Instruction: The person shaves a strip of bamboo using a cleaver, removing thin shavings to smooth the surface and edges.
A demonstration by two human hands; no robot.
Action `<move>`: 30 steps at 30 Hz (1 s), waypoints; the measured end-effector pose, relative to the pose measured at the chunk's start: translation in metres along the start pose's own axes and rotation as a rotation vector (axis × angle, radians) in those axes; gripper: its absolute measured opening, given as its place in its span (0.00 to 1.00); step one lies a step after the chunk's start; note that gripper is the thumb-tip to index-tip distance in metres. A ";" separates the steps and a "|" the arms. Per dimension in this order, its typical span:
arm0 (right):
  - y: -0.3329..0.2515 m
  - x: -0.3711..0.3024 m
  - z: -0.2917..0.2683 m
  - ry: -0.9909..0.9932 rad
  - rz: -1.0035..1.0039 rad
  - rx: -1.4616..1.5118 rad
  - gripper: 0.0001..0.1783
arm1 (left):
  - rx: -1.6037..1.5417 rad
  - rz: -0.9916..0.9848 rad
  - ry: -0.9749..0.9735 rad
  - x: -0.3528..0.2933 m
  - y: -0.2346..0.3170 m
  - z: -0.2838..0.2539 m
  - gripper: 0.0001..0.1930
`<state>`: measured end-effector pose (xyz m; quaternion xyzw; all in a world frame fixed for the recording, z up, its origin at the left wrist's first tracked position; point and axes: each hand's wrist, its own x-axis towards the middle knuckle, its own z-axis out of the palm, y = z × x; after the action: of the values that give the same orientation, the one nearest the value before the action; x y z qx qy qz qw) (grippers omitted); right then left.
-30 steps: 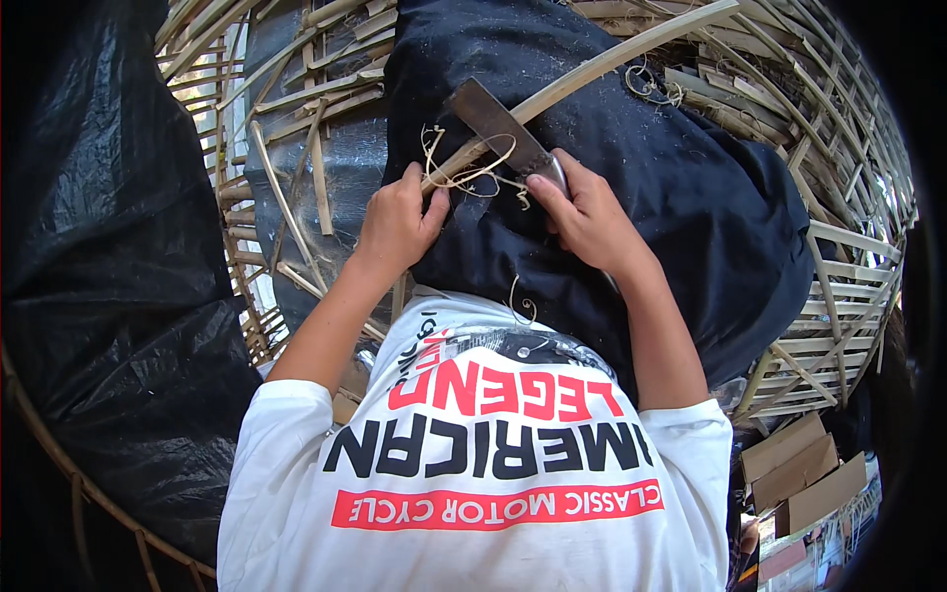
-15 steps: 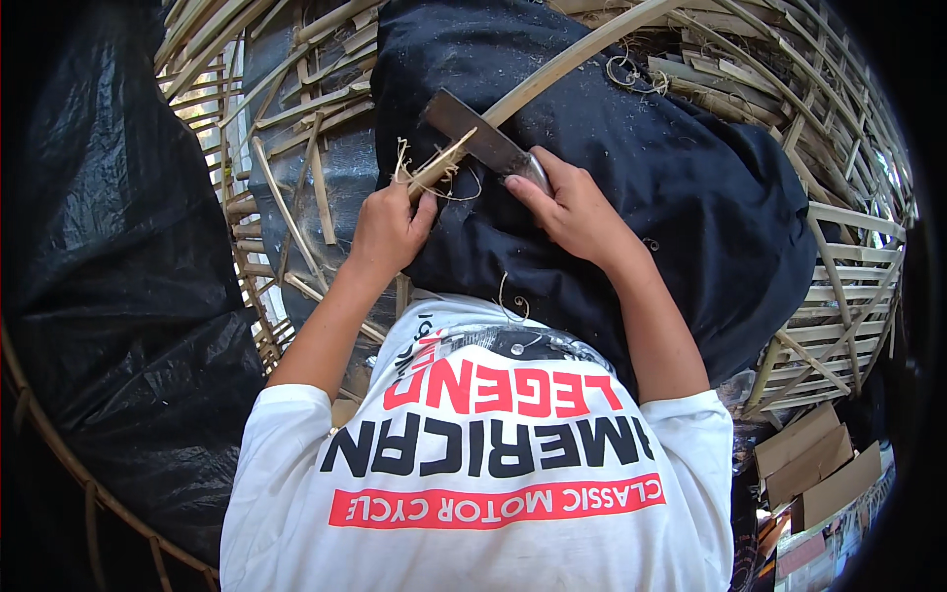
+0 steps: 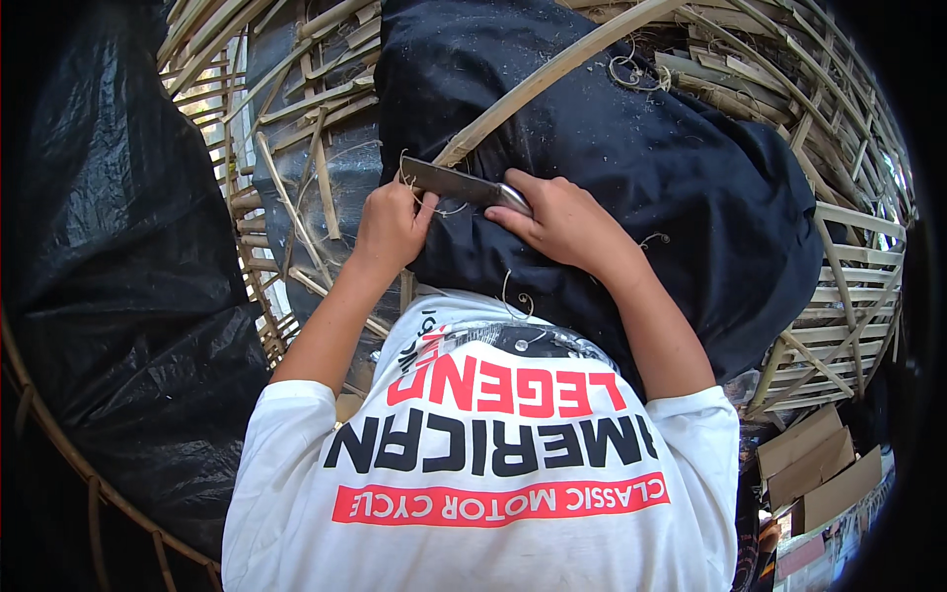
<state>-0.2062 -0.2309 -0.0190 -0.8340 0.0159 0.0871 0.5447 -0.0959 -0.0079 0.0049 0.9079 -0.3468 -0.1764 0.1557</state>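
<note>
A long pale bamboo strip (image 3: 552,71) slants from the top of the view down across the black cloth (image 3: 631,178) over my lap. Its near end is gripped by my left hand (image 3: 391,225), whose fingers are closed round it. My right hand (image 3: 557,219) is wrapped round the handle of a broad-bladed knife (image 3: 454,182). The blade lies across the strip, close beside my left thumb, and hides part of the strip. Thin curled shavings hang near the left hand, and another shaving (image 3: 515,294) rests by my shirt.
Split bamboo pieces (image 3: 321,183) lie at the left, beside black plastic sheeting (image 3: 138,296). Woven bamboo lattice (image 3: 848,296) curves round the right side. More strips (image 3: 730,89) are piled at the far right. A cardboard box (image 3: 804,459) stands at the lower right.
The knife has moved down the strip toward my left hand, its blade now turned more edge-on. My right hand has come slightly nearer to me; the left hand has stayed almost in place.
</note>
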 end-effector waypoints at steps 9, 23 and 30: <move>0.003 -0.003 -0.020 0.081 0.264 0.614 0.18 | -0.053 -0.096 0.112 -0.010 0.002 0.007 0.19; -0.001 -0.023 -0.027 0.453 0.260 0.783 0.09 | -0.062 -0.104 0.088 -0.014 0.010 -0.026 0.13; -0.013 -0.055 -0.052 0.695 0.185 0.754 0.09 | -0.472 -0.119 0.029 -0.019 0.023 -0.078 0.15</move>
<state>-0.2517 -0.2767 0.0220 -0.5545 0.2998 -0.1586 0.7600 -0.0890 0.0018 0.0879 0.8678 -0.2394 -0.2482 0.3578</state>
